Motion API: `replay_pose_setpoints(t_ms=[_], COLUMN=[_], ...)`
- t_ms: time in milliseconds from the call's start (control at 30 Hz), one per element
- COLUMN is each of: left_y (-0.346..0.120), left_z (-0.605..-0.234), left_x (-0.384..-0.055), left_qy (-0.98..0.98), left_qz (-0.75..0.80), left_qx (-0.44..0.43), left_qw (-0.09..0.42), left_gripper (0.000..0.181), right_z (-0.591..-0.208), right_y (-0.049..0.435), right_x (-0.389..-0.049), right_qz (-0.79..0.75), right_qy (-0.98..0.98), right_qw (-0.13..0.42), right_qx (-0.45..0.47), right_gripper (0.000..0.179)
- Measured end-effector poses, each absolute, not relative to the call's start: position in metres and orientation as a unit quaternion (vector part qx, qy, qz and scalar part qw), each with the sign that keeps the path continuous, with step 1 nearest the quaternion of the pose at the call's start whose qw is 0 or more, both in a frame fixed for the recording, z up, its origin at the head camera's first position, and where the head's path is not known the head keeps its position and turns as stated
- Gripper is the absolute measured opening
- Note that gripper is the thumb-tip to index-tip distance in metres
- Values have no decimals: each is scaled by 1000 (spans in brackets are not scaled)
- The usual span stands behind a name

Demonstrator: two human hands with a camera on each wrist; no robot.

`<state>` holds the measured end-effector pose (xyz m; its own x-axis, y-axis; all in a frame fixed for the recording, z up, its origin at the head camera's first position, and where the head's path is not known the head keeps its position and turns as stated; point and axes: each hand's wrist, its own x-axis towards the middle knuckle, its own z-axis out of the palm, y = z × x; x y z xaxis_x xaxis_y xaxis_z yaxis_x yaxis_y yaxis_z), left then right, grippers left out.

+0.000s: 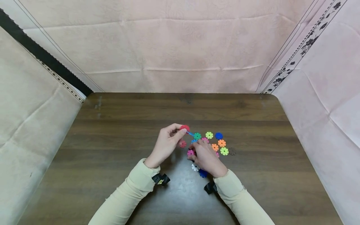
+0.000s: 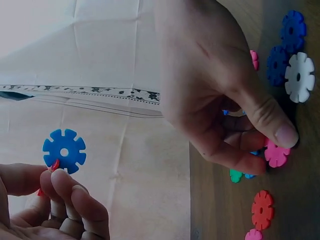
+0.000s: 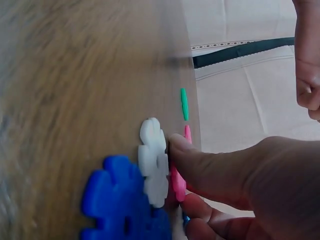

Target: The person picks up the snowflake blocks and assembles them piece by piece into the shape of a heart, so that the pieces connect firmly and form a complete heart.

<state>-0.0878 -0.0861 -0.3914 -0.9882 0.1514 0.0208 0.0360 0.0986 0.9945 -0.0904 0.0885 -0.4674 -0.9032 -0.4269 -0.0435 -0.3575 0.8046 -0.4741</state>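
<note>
My left hand (image 1: 166, 142) is raised over the table and pinches a red notched disc (image 1: 184, 127) between thumb and fingers. Slotted into that one is a blue notched disc (image 2: 65, 151), which stands out past the fingertips. Lower down, at the tabletop, the thumb and fingers of my right hand (image 1: 207, 157) are curled at a pink notched disc (image 1: 190, 152) and pinch its edge. Close beside the right thumb lies a white notched disc (image 3: 154, 162), with a dark blue one (image 3: 120, 200) against it. The right hand covers part of the pile in the head view.
Several more discs lie around the right hand, among them green (image 1: 197, 136), orange (image 1: 222, 143), yellow-green (image 1: 224, 151) and blue (image 1: 218, 136). A clear one (image 1: 232, 151) sits at the right. The wooden table (image 1: 118, 140) meets hanging cloth (image 1: 180, 56) at its back and sides.
</note>
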Motion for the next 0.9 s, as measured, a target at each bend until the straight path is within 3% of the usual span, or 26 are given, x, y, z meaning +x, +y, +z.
replay_pose_setpoints(t_ms=[200,333,533,900], left_y=[-88,-90,-89,-82], left_z=[-391,-391,-390,-377], left_x=[-88,-87,-87,-85], left_qy=[736,725,725,744], left_qz=[674,684,682,659], left_qx=[63,70,78,70], left_qw=[31,32,50,80], left_gripper=[22,22,21,26], right_z=[-466,-461,-437,-409], right_y=[91,98,107,105], right_x=[-93,-94,-95,-87], right_qz=[-282,-361,-482,-514], right_qy=[935,914,862,808], right_qw=[91,72,-30,-165], right_qx=[-193,-171,-151,-235], right_gripper=[16,14,6,23])
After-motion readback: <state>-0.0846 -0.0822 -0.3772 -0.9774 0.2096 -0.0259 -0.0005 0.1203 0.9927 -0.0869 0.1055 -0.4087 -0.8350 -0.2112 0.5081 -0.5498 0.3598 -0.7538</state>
